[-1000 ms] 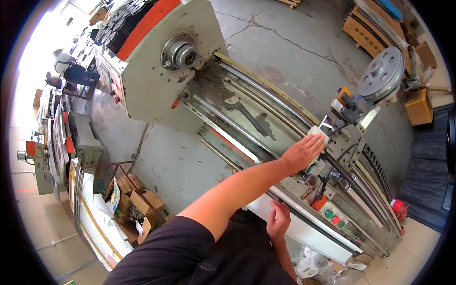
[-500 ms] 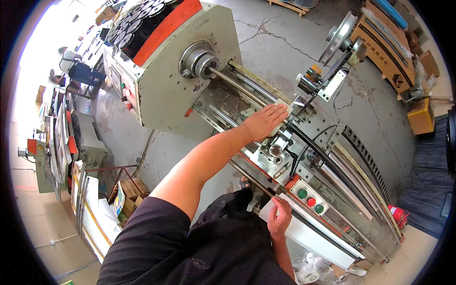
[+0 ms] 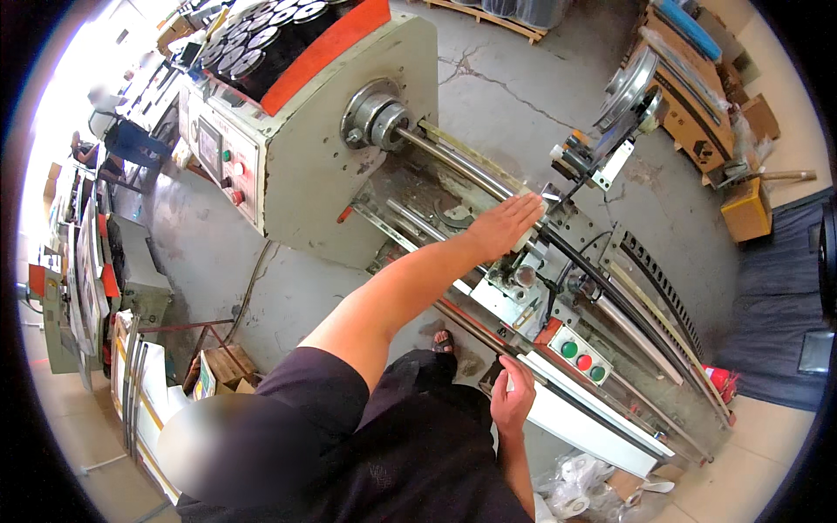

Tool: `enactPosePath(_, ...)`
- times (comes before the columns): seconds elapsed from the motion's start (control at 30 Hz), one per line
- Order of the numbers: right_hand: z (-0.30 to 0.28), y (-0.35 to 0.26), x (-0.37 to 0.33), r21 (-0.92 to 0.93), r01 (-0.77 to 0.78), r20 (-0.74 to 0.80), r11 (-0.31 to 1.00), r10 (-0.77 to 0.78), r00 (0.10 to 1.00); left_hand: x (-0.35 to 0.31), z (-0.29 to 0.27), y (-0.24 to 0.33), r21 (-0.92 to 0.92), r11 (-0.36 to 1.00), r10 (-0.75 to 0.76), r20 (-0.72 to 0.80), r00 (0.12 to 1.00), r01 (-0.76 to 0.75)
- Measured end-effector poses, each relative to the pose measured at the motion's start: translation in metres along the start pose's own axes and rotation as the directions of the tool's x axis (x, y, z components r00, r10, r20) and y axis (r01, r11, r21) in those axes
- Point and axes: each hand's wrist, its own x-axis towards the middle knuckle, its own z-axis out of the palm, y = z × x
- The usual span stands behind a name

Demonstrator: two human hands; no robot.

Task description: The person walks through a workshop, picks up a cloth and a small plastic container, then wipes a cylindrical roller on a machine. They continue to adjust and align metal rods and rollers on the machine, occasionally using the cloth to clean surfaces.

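Observation:
My left hand [image 3: 508, 225] reaches across the long machine with its fingers stretched out and lying flat. It rests over a pale piece on top of the metal carriage [image 3: 516, 277], beside the steel shaft [image 3: 453, 162]; the palm hides most of that piece. Lower down, my right hand [image 3: 513, 399] hovers with loosely bent fingers near the front rod [image 3: 475, 329], and nothing shows in it. A box with green and red push buttons [image 3: 576, 357] sits on the machine between the two hands. The shaft runs from a round metal chuck [image 3: 384, 122] on the machine's body [image 3: 323, 179].
Black rolls [image 3: 253, 52] are stacked on the machine's body, behind an orange-red edge. A wheel on an arm [image 3: 629, 96] stands beyond the carriage. A white panel [image 3: 584, 427] slopes along the front. Cartons [image 3: 228, 366] lie at left, plastic waste [image 3: 575, 488] below.
The view has shifted, so the machine sits slightly farther right. A sandalled foot shows more fully below. My left hand stays flat on the carriage; my right hand has barely moved.

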Motion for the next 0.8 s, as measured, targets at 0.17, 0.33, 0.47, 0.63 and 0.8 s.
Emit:
enactPosePath(0.17,0.014,-0.026,-0.004,-0.022,-0.019,-0.015,1.000,0.018,1.000,-0.077,-0.030,0.031,-0.288,0.953,-0.120,-0.082,0.989,0.091)
enactPosePath(0.33,0.050,-0.074,-0.025,0.032,-0.075,-0.017,0.997,0.076,0.997,-0.272,-0.050,0.069,-0.508,0.819,-0.277,0.059,0.959,0.268)
enactPosePath(0.47,0.092,-0.099,-0.056,0.105,-0.138,-0.015,0.985,0.140,0.990,-0.424,-0.031,0.072,-0.502,0.699,-0.430,0.274,0.860,0.509)
enactPosePath(0.63,0.158,-0.141,-0.101,0.251,-0.282,0.003,0.926,0.291,0.957,-0.524,-0.025,0.020,-0.535,0.401,-0.564,0.495,0.661,0.743)
enactPosePath(0.8,0.240,-0.221,-0.083,0.300,-0.267,0.003,0.916,0.279,0.960,-0.567,-0.024,-0.083,-0.538,0.423,-0.577,0.460,0.674,0.729)
